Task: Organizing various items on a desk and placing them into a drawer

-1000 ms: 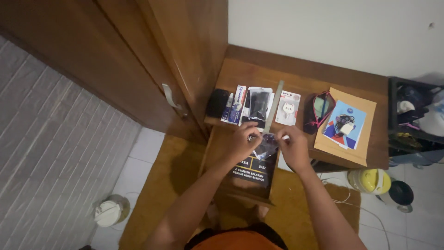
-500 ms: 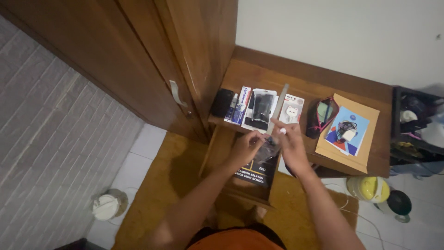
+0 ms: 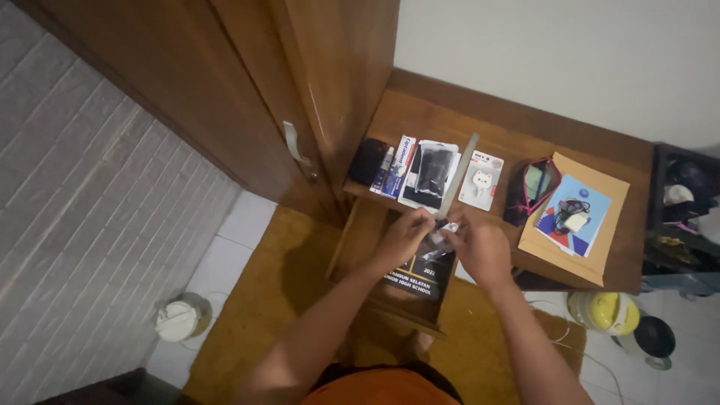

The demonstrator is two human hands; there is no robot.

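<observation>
My left hand [image 3: 406, 238] and my right hand [image 3: 481, 251] meet over an open wooden drawer [image 3: 352, 247], both pinching a small clear plastic packet [image 3: 442, 231] between their fingertips. Under the hands a dark book [image 3: 421, 275] with pale lettering lies in the drawer. Just beyond the hands, on the wooden desk [image 3: 487, 135], a long grey ruler [image 3: 458, 175] lies next to a black item in clear packaging [image 3: 430, 175] and a white card with a small cat-shaped piece [image 3: 481, 181].
A black pouch [image 3: 368, 161] and a tube in a blue-and-white box [image 3: 398, 166] sit at the desk's left. A pink-edged pencil case [image 3: 531, 188], a brown envelope [image 3: 600, 225] under a blue booklet lie right. A wooden wardrobe door [image 3: 225, 97] stands left; a yellow-lidded container [image 3: 604, 311] is on the floor.
My right hand came down from the desk's edge and rejoined the left hand on the small packet over the drawer. The camera shifted slightly.
</observation>
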